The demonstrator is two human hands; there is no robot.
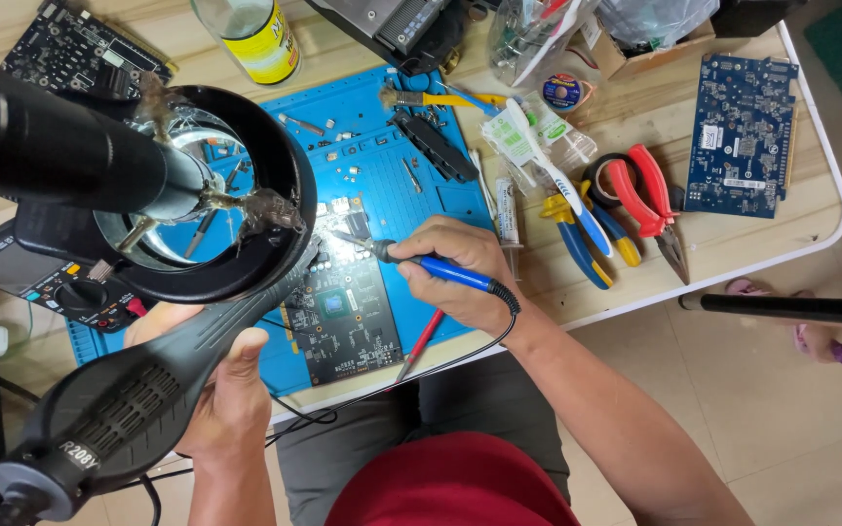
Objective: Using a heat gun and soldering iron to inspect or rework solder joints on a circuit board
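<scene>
My right hand [455, 273] grips a blue-handled soldering iron [440, 269], its tip touching the top edge of a dark circuit board [343, 317] that lies on a blue work mat [382, 146]. My left hand [221, 390] holds the grey handle of a hot-air gun [124, 409], whose nozzle points toward the board's left side. A black ring magnifier lamp [280, 185] on a thick black arm hangs over the mat's left part and hides what lies beneath it.
Red pliers [650, 200], blue-yellow cutters [577, 244] and tape rolls lie right of the mat. A blue circuit board [741, 131] sits at the far right, a yellow-labelled bottle [255, 39] at the back, a multimeter [51, 282] at left. A red probe [421, 343] rests near the table's front edge.
</scene>
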